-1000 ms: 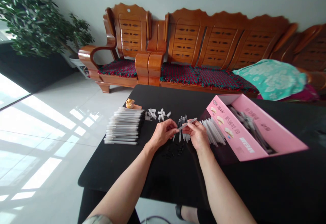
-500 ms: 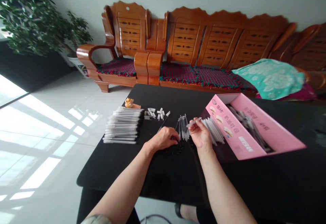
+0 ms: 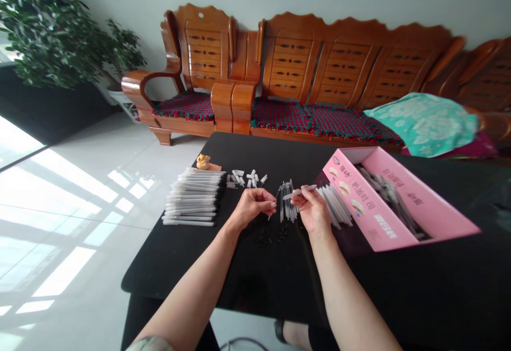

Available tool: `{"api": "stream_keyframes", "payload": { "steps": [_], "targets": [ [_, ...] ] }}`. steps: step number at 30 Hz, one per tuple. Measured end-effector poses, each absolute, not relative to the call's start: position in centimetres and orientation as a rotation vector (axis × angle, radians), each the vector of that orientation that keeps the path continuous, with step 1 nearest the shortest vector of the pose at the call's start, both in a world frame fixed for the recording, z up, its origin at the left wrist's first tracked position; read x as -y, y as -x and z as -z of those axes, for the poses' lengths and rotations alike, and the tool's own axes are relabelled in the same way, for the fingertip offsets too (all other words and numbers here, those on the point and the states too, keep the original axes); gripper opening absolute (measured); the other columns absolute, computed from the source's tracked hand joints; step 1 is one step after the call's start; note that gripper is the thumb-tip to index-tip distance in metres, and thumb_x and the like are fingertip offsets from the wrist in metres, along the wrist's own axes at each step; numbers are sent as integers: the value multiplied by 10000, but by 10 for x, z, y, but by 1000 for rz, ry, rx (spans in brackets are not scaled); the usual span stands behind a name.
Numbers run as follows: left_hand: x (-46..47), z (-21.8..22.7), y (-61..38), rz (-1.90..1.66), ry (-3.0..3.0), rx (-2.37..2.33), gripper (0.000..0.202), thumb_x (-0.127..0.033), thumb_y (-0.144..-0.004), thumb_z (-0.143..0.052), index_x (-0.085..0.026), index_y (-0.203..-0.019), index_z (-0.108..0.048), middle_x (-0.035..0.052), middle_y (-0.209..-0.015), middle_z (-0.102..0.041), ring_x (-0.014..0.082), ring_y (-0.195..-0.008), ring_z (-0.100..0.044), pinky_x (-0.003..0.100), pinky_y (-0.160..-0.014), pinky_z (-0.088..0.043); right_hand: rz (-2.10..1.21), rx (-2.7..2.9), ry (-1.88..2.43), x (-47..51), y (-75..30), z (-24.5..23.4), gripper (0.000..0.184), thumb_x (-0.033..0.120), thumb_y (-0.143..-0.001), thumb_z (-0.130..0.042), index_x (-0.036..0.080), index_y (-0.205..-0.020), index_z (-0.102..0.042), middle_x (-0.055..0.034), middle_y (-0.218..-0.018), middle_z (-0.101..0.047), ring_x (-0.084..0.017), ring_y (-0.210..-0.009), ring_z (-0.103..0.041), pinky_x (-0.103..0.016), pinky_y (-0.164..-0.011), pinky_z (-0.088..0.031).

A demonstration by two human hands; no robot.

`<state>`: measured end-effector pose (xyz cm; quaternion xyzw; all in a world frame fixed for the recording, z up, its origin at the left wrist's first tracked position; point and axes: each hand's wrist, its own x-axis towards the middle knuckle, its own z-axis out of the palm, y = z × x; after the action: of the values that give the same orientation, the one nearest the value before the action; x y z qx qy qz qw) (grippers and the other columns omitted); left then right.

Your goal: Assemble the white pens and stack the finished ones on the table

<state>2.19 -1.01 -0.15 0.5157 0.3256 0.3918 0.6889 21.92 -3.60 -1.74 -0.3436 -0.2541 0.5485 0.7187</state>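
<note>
My left hand (image 3: 253, 205) is closed in a pinch on a thin dark pen refill (image 3: 278, 194), held upright at a slant above the table. My right hand (image 3: 313, 211) grips a translucent white pen barrel (image 3: 293, 194), its end pointing left toward the refill. Between the hands lies a bundle of pen refills (image 3: 286, 211). More white barrels (image 3: 336, 206) are laid out just right of my right hand. Small black pieces (image 3: 275, 235), too small to make out well, are scattered nearer to me. Short white pieces (image 3: 252, 178) sit beyond my left hand.
On the left of the black table (image 3: 175, 271) lies a row of white pens with black ends (image 3: 194, 197). A small yellow-orange figurine (image 3: 203, 162) stands behind them. A pink box (image 3: 367, 207) holding greyish pen parts is at the right. Wooden seats (image 3: 291, 63) line the wall.
My left hand has lifted off the table and turned, bringing the refill up near the barrel. My right hand has shifted the barrel slightly left.
</note>
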Motion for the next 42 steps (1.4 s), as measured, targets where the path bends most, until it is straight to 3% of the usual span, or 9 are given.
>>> {"api": "stream_keyframes", "payload": {
  "steps": [8, 14, 22, 42],
  "targets": [
    [10, 0, -22, -924, -1123, -698, 315, -295, -612, -839, -86, -762, -657, 39, -642, -672, 124, -567, -634, 245, -585, -542, -1227, 609, 774, 37, -217, 16, 202, 200, -700, -763, 164, -877, -672, -52, -755, -770, -170, -607, -729, -269, -572, -613],
    [10, -4, -18, -908, -1159, -715, 406, -319, -681, -786, -106, -1017, -706, 31, -739, -681, 112, -598, -637, 238, -618, -543, -1224, 603, 775, 37, -218, 18, 197, 205, -706, -763, 166, -877, -673, -50, -756, -769, -169, -616, -730, -269, -581, -615],
    [10, 0, -19, -908, -1016, -729, 341, -318, -689, -788, -105, -886, -609, 107, -832, -730, 193, -730, -717, 281, -670, -572, -1225, 598, 770, 36, -218, 18, 196, 197, -702, -766, 163, -868, -668, -53, -758, -770, -169, -614, -730, -270, -578, -613],
    [14, 0, -24, -842, -1005, -644, 373, -331, -707, -790, -118, -899, -551, 117, -859, -738, 213, -776, -730, 301, -707, -580, -1197, 661, 842, 38, -211, 15, 240, 225, -697, -779, 173, -871, -622, -52, -743, -764, -178, -598, -726, -271, -572, -610]
  ]
}}
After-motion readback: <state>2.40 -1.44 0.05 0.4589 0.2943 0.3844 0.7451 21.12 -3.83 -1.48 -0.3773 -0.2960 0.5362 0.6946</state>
